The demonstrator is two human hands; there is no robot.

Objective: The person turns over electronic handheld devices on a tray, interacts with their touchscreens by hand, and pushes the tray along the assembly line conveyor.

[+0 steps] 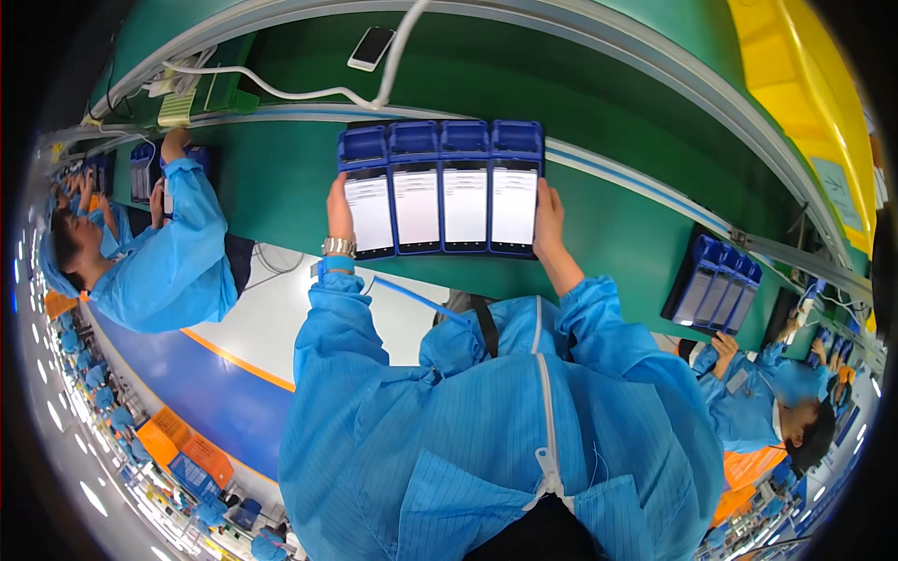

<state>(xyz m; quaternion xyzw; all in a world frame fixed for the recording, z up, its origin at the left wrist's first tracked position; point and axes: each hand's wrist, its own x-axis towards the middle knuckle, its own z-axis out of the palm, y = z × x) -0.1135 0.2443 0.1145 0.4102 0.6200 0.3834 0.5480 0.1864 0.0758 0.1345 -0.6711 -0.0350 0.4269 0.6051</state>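
A blue tray (pixel 440 138) sits in front of me at the green workbench, with raised pockets along its far side. Several smartphones (pixel 465 206) lie side by side in it, their screens lit white with lines of small text. My left hand (pixel 340 213) grips the tray's left edge, its fingers mostly hidden beneath or behind it. On the opposite edge, my right hand (pixel 549 217) is wrapped round the tray's right side. A metal watch (pixel 339 247) circles my left wrist, with a blue strap (pixel 335 266) just below it.
Beyond a metal rail, a phone (pixel 372 47) lies on the green shelf near a thick white cable (pixel 393 56). Another tray of phones (pixel 718 285) stands at right by a co-worker (pixel 748 402). A second co-worker (pixel 173 252) works at left. Something large and yellow (pixel 804 103) hangs upper right.
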